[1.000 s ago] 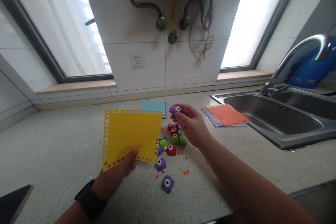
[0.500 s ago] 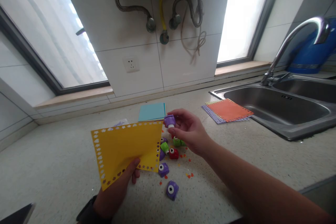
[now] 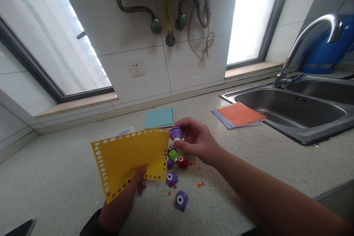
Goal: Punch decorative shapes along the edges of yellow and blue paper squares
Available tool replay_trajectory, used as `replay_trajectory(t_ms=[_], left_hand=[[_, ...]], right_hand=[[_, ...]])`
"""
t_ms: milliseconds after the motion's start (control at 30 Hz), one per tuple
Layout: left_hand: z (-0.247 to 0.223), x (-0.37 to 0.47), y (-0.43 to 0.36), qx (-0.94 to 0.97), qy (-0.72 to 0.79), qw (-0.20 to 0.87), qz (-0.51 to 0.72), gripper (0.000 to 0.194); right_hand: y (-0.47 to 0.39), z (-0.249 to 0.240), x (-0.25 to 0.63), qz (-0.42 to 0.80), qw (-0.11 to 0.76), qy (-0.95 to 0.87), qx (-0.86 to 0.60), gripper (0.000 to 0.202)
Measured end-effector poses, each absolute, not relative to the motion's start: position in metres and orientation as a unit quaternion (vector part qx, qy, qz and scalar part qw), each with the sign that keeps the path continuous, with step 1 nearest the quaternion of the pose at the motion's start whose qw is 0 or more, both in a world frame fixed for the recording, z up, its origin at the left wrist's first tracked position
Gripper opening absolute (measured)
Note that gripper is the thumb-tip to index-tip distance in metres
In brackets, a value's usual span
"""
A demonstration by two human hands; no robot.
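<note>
A sheet of yellow paper, with small shapes punched along its edges, is pinched at its lower edge by my left hand, thumb in front. My right hand grips a purple craft punch between thumb and fingers, at the sheet's upper right corner. Whether the paper sits in the punch's slot I cannot tell. Below lie a green punch, a red punch and several purple ones, among them a purple punch and a nearer purple punch. The sheet partly covers some of them.
A stack of light blue paper lies behind the yellow sheet. Punched orange paper tops a pile beside the steel sink. Orange paper bits are scattered on the counter. A dark-edged object shows at the lower left.
The purple punch in my right hand has moved slightly left and down at the sheet's corner. The yellow sheet's left side has dipped a little. The camera view has shifted slightly.
</note>
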State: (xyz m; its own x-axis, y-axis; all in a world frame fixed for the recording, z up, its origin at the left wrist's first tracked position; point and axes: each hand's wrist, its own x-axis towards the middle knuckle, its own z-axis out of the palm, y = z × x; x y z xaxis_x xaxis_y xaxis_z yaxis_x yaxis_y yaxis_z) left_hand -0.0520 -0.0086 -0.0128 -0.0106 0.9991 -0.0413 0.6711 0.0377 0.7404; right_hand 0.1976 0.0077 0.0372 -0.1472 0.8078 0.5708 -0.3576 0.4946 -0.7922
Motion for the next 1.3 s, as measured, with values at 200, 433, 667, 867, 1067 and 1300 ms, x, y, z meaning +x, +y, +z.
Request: replay_trajectory(t_ms=[200, 433, 667, 867, 1067, 1300], left_hand=[[-0.011, -0.05, -0.012, 0.621, 0.663, 0.301, 0.29, 0.058], [-0.016, -0.051, -0.01, 0.6, 0.664, 0.33, 0.3, 0.056], [-0.021, -0.053, -0.008, 0.592, 0.673, 0.331, 0.295, 0.057], [-0.017, -0.051, -0.013, 0.585, 0.66, 0.339, 0.327, 0.058], [-0.014, -0.059, -0.017, 0.596, 0.604, 0.347, 0.398, 0.046], [-0.021, -0.059, -0.014, 0.545, 0.509, 0.446, 0.495, 0.037]], right_hand=[[0.008, 0.036, 0.199, 0.46, 0.626, -0.599, -0.193, 0.032], [0.007, 0.037, 0.198, 0.461, 0.619, -0.608, -0.185, 0.032], [0.01, 0.034, 0.198, 0.472, 0.601, -0.613, -0.2, 0.032], [0.014, 0.029, 0.195, 0.559, 0.56, -0.561, -0.244, 0.036], [0.012, 0.03, 0.19, 0.608, 0.502, -0.549, -0.278, 0.029], [0.012, 0.017, 0.182, 0.64, 0.468, -0.525, -0.311, 0.029]])
